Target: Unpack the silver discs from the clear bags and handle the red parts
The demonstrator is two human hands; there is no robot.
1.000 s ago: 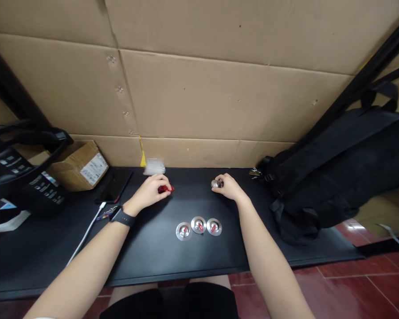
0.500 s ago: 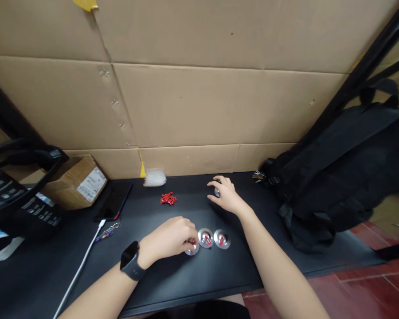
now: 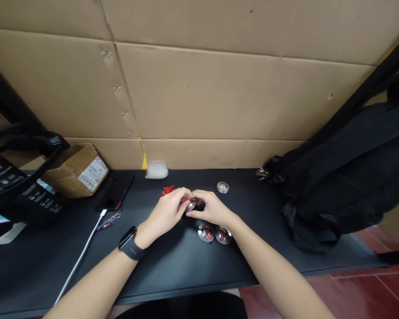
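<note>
While a cardboard box [image 3: 78,170], a dark phone [image 3: 115,191] and a white cable [image 3: 83,251] lie at the left of the black worktop [image 3: 173,270], a person's two hands meet over its middle. Just beyond them, on the far side, sits a small heap of red pieces [image 3: 168,190].

The left hand [image 3: 166,213], a smartwatch [image 3: 131,244] on its wrist, closes its fingertips on the left edge of a silver disc [image 3: 190,205]. The right hand [image 3: 213,212] pinches the same disc from the right, so the piece sits between the two sets of fingertips, a speck of red at its face. Whether it is lifted clear of the surface cannot be told.

The disc looks like thin polished metal: light, stiff and likely slippery, so the rim seems the surest place to hold it, with fingertips rather than a full fist.

Just near of the right hand, two more discs [image 3: 206,232] lie side by side, each with red at its centre. A lone disc [image 3: 222,187] rests farther back. A black backpack [image 3: 346,177] slumps at the right.
</note>
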